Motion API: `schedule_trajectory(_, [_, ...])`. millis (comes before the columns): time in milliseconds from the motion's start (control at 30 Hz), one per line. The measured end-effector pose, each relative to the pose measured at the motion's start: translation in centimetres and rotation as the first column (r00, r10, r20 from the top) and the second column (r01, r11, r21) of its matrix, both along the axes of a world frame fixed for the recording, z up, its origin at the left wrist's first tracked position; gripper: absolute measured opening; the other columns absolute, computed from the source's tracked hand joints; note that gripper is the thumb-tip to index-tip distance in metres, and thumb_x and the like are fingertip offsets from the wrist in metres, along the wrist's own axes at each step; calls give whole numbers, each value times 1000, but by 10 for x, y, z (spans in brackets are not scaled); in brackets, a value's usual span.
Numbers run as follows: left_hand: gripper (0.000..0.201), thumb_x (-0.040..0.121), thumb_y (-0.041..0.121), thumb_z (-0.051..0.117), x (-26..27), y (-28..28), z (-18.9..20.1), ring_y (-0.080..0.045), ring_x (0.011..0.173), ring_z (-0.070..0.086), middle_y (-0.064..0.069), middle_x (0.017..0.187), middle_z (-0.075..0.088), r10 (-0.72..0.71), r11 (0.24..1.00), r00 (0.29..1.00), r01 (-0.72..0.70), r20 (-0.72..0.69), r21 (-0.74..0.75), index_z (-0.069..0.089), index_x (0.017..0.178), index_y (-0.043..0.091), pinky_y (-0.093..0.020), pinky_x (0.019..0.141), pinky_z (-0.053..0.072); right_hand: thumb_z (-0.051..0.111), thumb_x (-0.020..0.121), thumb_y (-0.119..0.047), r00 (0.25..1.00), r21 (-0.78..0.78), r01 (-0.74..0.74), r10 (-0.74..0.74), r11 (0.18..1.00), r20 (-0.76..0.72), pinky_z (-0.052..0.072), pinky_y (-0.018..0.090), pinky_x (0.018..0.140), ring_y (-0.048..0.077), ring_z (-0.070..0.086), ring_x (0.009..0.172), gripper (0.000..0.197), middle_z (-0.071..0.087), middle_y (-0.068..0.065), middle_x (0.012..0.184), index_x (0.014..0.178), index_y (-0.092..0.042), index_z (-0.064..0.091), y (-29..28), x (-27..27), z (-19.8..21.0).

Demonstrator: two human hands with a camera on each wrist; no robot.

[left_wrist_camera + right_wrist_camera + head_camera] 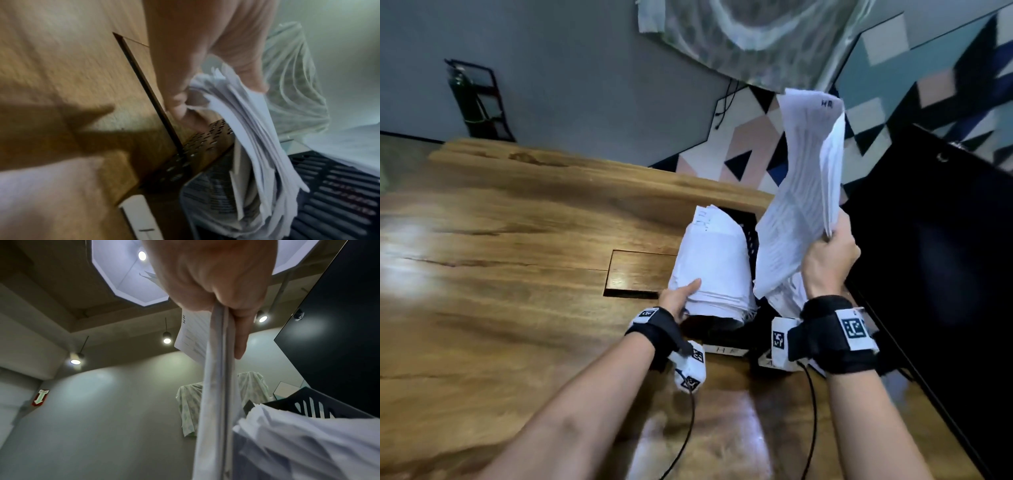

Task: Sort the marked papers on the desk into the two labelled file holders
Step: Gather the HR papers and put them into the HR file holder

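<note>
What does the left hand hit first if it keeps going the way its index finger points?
The left hand already touches the curled paper stack standing in the left file holder; going on, it would push deeper into that stack. Depth beyond is unclear.

The head camera looks forward and down from above the wooden desk [517, 274], taking in both forearms and the 2 black file holders [750, 233] at the desk's right end. The left wrist camera sits very close to the holders, facing down along the fingers onto the desk. The right wrist camera faces up to the ceiling. All 3 views share the holders.
</note>
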State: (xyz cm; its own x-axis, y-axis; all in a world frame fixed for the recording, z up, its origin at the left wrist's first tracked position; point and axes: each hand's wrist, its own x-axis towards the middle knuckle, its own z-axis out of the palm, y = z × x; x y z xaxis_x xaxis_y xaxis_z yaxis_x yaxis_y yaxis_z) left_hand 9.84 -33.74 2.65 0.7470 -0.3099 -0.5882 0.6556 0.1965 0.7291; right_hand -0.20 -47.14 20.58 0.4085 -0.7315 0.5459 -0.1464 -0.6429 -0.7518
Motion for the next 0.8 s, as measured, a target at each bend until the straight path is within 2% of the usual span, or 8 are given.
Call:
schedule_trajectory(67, [48, 78, 2, 69, 1, -2, 15, -17, 56, 66, -21, 93, 67, 26, 999, 996, -23, 80, -31, 53, 121, -8, -18, 45, 50, 33, 74, 14, 999, -8, -35, 35, 999, -3, 29, 15, 67, 25, 53, 84, 56, 63, 15, 95, 121, -8, 56, 4, 6, -3])
schedule_trajectory(167, [39, 81, -11, 58, 5, -3, 44, -25, 89, 61, -24, 120, 60, 109, 992, 970, -90, 218, -92, 53, 120, -7, -32, 72, 52, 35, 71, 16, 992, -54, -128, 129, 990, 12, 39, 25, 76, 32, 57, 88, 57, 64, 20, 100, 120, -4, 55, 5, 21, -18])
schedule_trajectory(267, [36, 83, -10, 56, 9, 4, 66, -24, 84, 62, -17, 111, 63, 120, 991, 942, -94, 312, -98, 55, 118, 0, -29, 65, 54, 33, 77, 13, 958, -9, -265, 263, 964, -113, 35, 28, 91, 34, 54, 112, 59, 55, 24, 125, 133, -3, 43, 19, 39, -46])
schedule_trajectory(333, [34, 83, -12, 55, 9, 8, 71, -21, 74, 62, -12, 101, 64, 118, 992, 930, -96, 349, -80, 55, 113, 5, -28, 63, 54, 33, 84, 12, 873, 173, -353, 390, 919, -292, 25, 28, 108, 31, 36, 134, 61, 33, 22, 146, 143, -3, 24, 31, 40, -69])
schedule_trajectory(433, [28, 85, -8, 55, 6, 12, 65, -19, 70, 61, -12, 92, 64, 85, 996, 924, -83, 374, -22, 55, 108, 6, -24, 59, 53, 35, 90, 3, 715, 373, -345, 499, 861, -490, 24, 37, 111, 35, 22, 139, 62, 14, 21, 153, 146, -3, 8, 36, 33, -110])
schedule_trajectory(533, [30, 92, -1, 47, -2, 12, 62, -24, 85, 62, -10, 101, 64, 34, 999, 923, -37, 384, -1, 52, 121, 5, -28, 67, 53, 33, 89, 3, 663, 405, -308, 499, 861, -558, 27, 40, 112, 37, 25, 137, 62, 18, 20, 152, 146, -5, 11, 28, 20, -138])
schedule_trajectory(633, [35, 94, -3, 41, -7, 10, 61, -26, 92, 61, -10, 109, 60, -12, 999, 918, -7, 396, 46, 47, 127, 5, -32, 74, 50, 33, 88, 6, 637, 364, -250, 435, 897, -636, 41, 36, 95, 36, 47, 121, 52, 44, 22, 138, 138, -4, 31, 17, 10, -147])
schedule_trajectory(800, [24, 93, -4, 42, -5, 11, 68, -14, 62, 54, -9, 91, 59, -88, 987, 878, 13, 470, 161, 51, 114, 4, -13, 42, 45, 32, 92, -4, 623, 281, -181, 331, 943, -709, 46, 37, 91, 36, 57, 108, 35, 57, 23, 121, 124, -3, 46, -2, 14, -156])
